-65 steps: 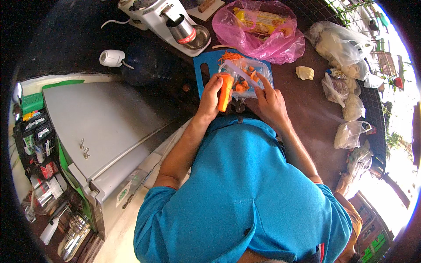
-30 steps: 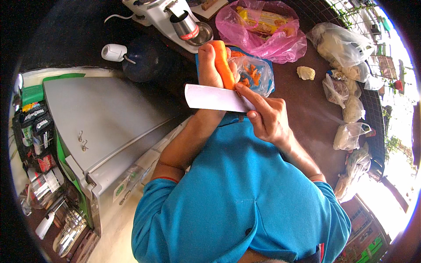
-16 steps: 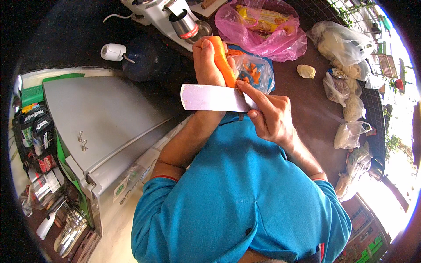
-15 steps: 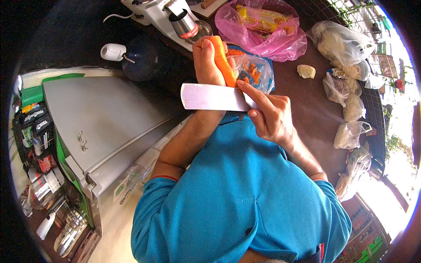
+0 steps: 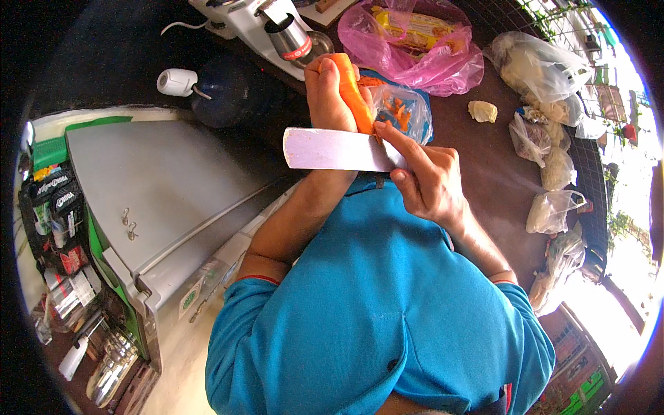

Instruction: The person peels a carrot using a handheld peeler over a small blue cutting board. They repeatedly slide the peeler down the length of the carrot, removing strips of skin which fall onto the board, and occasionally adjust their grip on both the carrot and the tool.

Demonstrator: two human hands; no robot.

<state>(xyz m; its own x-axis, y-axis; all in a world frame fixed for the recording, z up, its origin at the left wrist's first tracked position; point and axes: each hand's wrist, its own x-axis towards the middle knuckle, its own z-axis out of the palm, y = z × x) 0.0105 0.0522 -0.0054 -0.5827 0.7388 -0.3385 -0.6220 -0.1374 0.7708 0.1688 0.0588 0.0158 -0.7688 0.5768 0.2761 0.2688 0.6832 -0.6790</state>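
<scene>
Carrot held up against a wide knife blade over the dark table

Dark brown table (image 5: 484, 173) fills the upper right, curved by the lens, with bags spread over it. Left of it sits a big grey metal chest (image 5: 159, 187) with a lid handle and green trim, and shelves of packets and bottles run along the far left edge. Person's blue shirt (image 5: 380, 311) covers the lower middle, both forearms rising from it.

Pink plastic bag (image 5: 422, 48) with yellow packets inside lies at the top of the table. Grey blender base (image 5: 242, 21) with a steel cup stands top centre, with a white plug (image 5: 176, 81) on the dark surface to its left. Clear bags of pale food (image 5: 546, 66) sit along the right rim. Small clear bag of carrot pieces (image 5: 404, 114) lies just behind the hands, on a blue board that is mostly hidden.

Left hand (image 5: 328, 90) is clenched around a carrot (image 5: 349, 90), held upright, orange tip up, above the table's near edge. Right hand (image 5: 432, 183) grasps a knife (image 5: 339, 149) by the handle, index finger laid along the spine. Broad flat blade lies level, pointing to the person's left, its edge touching the lower carrot. Small pale lump (image 5: 483, 111) sits alone on the table, right of the carrot bag.
</scene>
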